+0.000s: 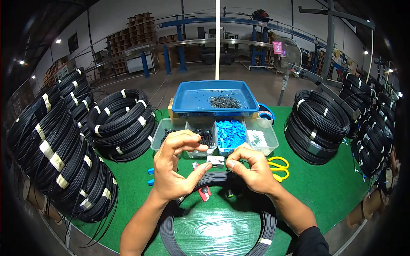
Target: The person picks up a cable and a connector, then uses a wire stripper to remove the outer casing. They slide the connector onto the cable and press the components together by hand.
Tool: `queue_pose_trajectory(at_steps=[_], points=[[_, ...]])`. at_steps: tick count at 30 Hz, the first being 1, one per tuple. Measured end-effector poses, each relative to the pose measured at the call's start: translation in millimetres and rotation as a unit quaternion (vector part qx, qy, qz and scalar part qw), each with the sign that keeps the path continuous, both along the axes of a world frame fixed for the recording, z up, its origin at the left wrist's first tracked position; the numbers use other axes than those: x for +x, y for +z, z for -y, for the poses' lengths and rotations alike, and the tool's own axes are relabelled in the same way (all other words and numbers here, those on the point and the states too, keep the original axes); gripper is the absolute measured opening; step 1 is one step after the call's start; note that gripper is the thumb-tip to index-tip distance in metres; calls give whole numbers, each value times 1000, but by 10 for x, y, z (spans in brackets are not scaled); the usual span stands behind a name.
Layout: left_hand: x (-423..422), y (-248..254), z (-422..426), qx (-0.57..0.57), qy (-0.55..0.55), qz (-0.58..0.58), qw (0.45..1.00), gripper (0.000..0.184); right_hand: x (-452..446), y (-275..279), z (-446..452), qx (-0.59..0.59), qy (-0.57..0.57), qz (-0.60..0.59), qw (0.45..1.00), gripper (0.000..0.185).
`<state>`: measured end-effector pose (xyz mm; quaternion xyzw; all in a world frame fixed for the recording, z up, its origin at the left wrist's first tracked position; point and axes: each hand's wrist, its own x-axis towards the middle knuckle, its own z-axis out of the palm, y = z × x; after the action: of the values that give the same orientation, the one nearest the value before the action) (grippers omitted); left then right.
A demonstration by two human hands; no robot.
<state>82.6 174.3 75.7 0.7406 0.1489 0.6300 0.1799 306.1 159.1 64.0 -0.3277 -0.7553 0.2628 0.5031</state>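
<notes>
A small light-grey block with dark holes point(215, 161) sits between my hands, in front of the bins. My left hand point(173, 166) is open, fingers curved and apart from the thumb, whose tip is at the block's left edge. On the other side, the thumb and forefinger of my right hand point(253, 167) pinch a thin black cable, its end at the block's right side. The fingers hide most of that piece. Below both hands lies a coil of black cable point(167, 232) with white tape. Inside the coil is a red tool with a black knob point(205, 192).
Clear bins hold blue connectors point(231, 133), white pieces point(257, 138) and black parts. Behind them stands a blue tray point(188, 96) with dark scraps. Yellow-handled scissors point(278, 168) lie right. Cable coils point(121, 123) rise left and more coils point(316, 128) right.
</notes>
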Motion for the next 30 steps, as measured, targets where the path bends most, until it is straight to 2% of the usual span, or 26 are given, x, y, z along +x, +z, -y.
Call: queue_pose_trajectory(at_steps=[2,4,5,7,10,13,19,30], points=[[-24,8,7,9,9,-20,1000,62,-9,10,0,37,-18,25,999,12],[-31,29,30,18,19,-41,999,62,-13,-15,-35,133,-42,51,989,7],[-15,47,59,0,14,-38,999,62,-21,-7,-32,133,-41,52,989,7],[-6,35,65,-20,8,-35,999,61,-48,8,-15,236,-90,80,964,10],[2,-9,42,-32,1,-66,997,63,-89,-46,-4,275,-128,83,949,14],[56,-47,58,-27,0,-35,999,56,-88,-57,-17,321,-148,107,929,18],[130,-96,31,31,54,-41,997,53,-64,-72,-27,339,-141,150,918,20],[-4,-118,-42,19,56,-3,998,48,55,18,-87,323,-148,163,920,18]])
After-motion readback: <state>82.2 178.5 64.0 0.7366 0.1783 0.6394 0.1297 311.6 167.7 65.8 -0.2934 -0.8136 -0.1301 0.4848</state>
